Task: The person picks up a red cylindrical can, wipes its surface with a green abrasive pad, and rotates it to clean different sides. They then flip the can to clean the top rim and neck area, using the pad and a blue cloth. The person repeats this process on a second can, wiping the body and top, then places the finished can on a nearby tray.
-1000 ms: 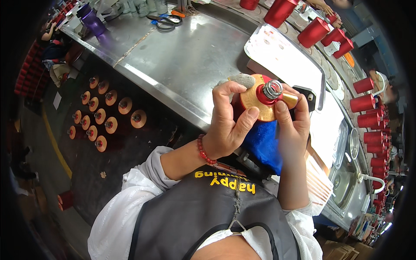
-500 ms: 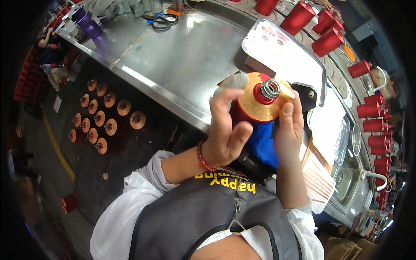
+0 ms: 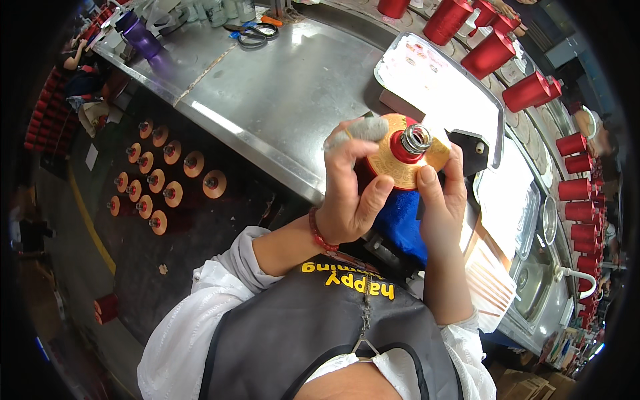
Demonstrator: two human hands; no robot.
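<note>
Between my two hands is a red glass bottle [image 3: 369, 175] with a clear threaded neck [image 3: 417, 139] pointing up toward me. A gold ring-shaped sheet [image 3: 389, 157] covers its shoulder. My left hand [image 3: 350, 193] holds the bottle's left side, its thumb near the gold edge; a grey cover [image 3: 367, 131] wraps one finger. On the other side, my right hand [image 3: 443, 193] grips the gold edge, thumb on top and fingers beyond the rim. The bottle's lower body is mostly hidden by the sheet and my hands.
A steel worktable [image 3: 280, 87] holds scissors [image 3: 253, 37], a purple bottle [image 3: 137, 37] and a white-covered tray [image 3: 433, 80]. Several gold-shouldered bottles [image 3: 193, 163] stand on a dark surface at left. Red bottles [image 3: 490, 57] line the conveyor at right, beside a sink [image 3: 533, 287].
The raised gold flap at the bottle's right now lies flatter, with my right thumb moved left onto the gold. My left thumb has shifted slightly up, closer to the bottle.
</note>
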